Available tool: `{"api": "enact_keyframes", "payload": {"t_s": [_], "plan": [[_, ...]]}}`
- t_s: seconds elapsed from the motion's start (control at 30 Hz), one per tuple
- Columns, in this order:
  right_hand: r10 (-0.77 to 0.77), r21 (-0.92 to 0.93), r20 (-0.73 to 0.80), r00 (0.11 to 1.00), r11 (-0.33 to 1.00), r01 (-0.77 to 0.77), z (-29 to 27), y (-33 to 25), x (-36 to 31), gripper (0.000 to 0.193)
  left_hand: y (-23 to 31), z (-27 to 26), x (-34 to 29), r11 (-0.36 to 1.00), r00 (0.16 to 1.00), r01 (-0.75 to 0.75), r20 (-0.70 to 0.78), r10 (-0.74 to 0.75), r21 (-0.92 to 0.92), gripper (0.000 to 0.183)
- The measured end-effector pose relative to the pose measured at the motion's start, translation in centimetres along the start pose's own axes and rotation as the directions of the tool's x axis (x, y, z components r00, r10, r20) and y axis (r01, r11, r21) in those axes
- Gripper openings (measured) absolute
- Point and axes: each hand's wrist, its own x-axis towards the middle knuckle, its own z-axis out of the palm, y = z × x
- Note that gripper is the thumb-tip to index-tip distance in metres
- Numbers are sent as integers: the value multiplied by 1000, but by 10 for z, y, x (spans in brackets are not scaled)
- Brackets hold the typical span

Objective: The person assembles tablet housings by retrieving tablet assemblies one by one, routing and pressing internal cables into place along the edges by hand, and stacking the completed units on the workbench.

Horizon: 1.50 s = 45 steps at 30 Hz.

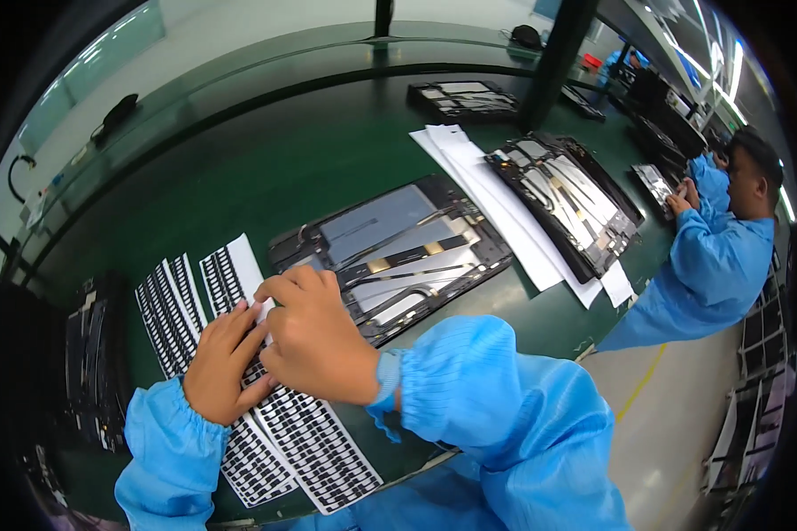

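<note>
White sheets bearing rows of small black adhesive pieces [314,442] lie in front of me on the green bench. My left hand [226,358] presses on the upper sheet, fingers stretched and thumb apart. Just right of it, my right hand [319,336] is closed in a pinch against the same sheet; its fingertips are partly hidden, and what they hold cannot be made out. Beyond my right hand lies an opened tablet [407,257], its inner side up, with silver battery panels, a grey-blue panel and dark flat cables showing.
More opened tablets [567,195] are stacked over white paper sheets [496,212] at the right. Another stack [465,97] sits at the back near a dark post [558,66]. Dark panels [93,367] stand at the left. A co-worker in blue [708,257] handles a device at far right.
</note>
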Motion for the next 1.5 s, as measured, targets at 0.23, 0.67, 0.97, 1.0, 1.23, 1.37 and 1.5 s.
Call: {"api": "enact_keyframes", "payload": {"t_s": [0.23,0.67,0.97,1.0,1.23,1.37,1.5], "plan": [[362,96,43,931,926,-365,-152,60,-33,5,13,-21,27,999,999,-32,-11,32,-24,60],[497,39,220,839,855,-517,-173,96,-43,8,75,38,142,747,778,-606,-9,628,-272,29],[547,87,209,810,815,-573,-174,99,-43,6,79,36,142,776,795,-589,12,607,-226,27],[541,98,217,812,816,-570,-174,99,-42,3,79,35,142,782,798,-584,23,602,-218,27],[509,25,194,839,852,-523,-172,97,-44,4,81,33,143,789,825,-543,-6,566,-289,28],[493,24,200,847,861,-507,-174,97,-45,5,90,37,146,832,841,-530,25,541,-163,32],[490,55,251,835,854,-518,-183,99,-44,7,91,36,147,845,842,-525,83,533,-101,33]]}}
